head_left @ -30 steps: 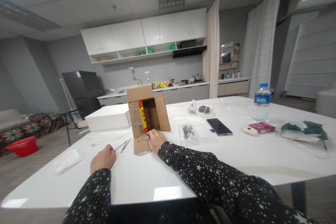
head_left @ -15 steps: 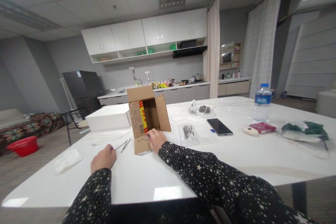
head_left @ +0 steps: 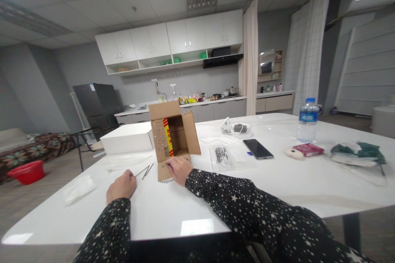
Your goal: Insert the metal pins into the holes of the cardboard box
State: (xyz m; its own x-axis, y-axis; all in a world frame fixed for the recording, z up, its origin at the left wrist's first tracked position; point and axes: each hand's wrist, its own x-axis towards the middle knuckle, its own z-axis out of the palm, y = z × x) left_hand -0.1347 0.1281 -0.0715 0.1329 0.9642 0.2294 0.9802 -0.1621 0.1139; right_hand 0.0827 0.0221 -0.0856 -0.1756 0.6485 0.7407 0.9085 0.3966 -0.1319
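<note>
In the head view, the cardboard box stands open on its side just left of frame centre on the white table, its mouth toward the person and its lower flap lying flat on the tabletop. The right hand rests on that flap, fingers curled narrow around what looks like a thin metal pin; the pinch itself is too small to confirm. Rows of small holes or pin heads dot the box's left flap and the lower one. The left hand, lower left of centre, is loosely closed on the table, fingertips touching 2 thin metal rods that lie just beside the box.

Judging by this, the step in hand is fitting or pulling a pin at the lower flap. The next move calls for a fine, steady pinch and a straight push or pull, with the flap kept flat.

Right of the box lie a clear bag of metal pins, a phone and, farther right, a water bottle. A white box sits behind on the left.
</note>
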